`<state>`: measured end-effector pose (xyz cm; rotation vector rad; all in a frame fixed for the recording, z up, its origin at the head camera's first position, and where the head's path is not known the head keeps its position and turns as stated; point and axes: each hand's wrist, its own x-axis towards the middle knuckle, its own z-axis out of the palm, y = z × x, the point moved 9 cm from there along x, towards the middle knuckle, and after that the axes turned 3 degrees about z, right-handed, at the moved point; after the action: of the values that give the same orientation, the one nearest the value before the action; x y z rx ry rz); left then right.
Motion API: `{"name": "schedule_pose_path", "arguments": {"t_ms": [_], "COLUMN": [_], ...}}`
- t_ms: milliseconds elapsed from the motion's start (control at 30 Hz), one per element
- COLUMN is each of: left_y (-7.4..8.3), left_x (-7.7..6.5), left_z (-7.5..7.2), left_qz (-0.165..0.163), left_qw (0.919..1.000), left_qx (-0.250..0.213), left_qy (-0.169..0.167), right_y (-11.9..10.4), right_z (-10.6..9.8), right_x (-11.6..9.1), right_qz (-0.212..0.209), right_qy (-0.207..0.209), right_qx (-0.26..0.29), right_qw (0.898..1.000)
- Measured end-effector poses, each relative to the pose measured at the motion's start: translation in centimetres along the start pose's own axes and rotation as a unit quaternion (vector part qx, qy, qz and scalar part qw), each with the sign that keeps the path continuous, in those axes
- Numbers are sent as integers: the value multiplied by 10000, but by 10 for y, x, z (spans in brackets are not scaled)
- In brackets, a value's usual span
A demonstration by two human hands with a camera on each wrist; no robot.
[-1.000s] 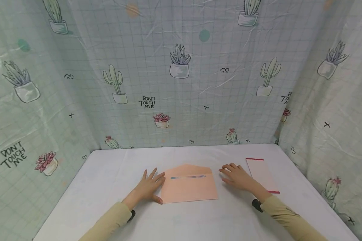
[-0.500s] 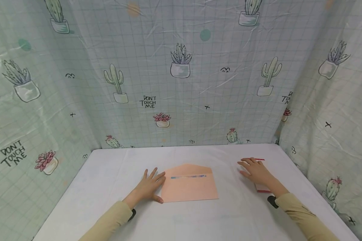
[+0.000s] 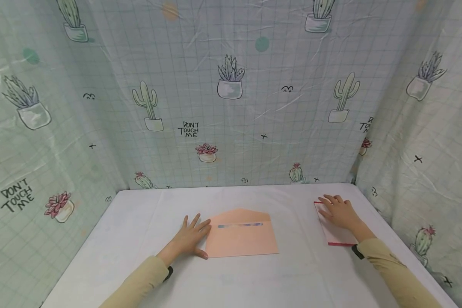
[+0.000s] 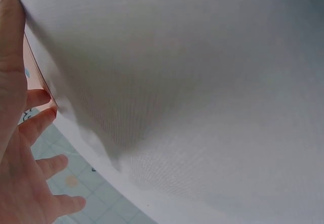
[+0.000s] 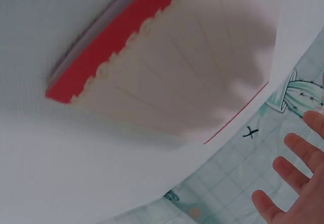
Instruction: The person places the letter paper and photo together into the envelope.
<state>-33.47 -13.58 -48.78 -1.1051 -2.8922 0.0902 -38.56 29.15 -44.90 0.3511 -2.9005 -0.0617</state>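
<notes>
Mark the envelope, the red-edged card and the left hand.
Envelope (image 3: pixel 241 241): head view, on its body below the bluish strip.
Red-edged card (image 5: pixel 172 69): right wrist view, on its pale face between the red edges.
Left hand (image 3: pixel 188 236): head view, on the back of the hand.

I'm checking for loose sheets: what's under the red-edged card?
The white table shows around the card; anything directly beneath it is covered and cannot be seen.
</notes>
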Motion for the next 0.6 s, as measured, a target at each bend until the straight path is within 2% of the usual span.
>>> {"name": "schedule_pose_path", "arguments": {"t_ms": [367,600], "left_y": [0,0], "left_x": [-2,-2], "left_z": [-1,2], "left_qz": [32,12], "left_qw": [10000,10000], "left_qx": [16,37], "left_qy": [66,43], "right_y": [19,21], "right_z": [3,13], "right_x": [5,10], "right_qz": [286,322], "right_qy": [24,-412], "right_qx": [11,52], "right_qw": [9996,9986]}}
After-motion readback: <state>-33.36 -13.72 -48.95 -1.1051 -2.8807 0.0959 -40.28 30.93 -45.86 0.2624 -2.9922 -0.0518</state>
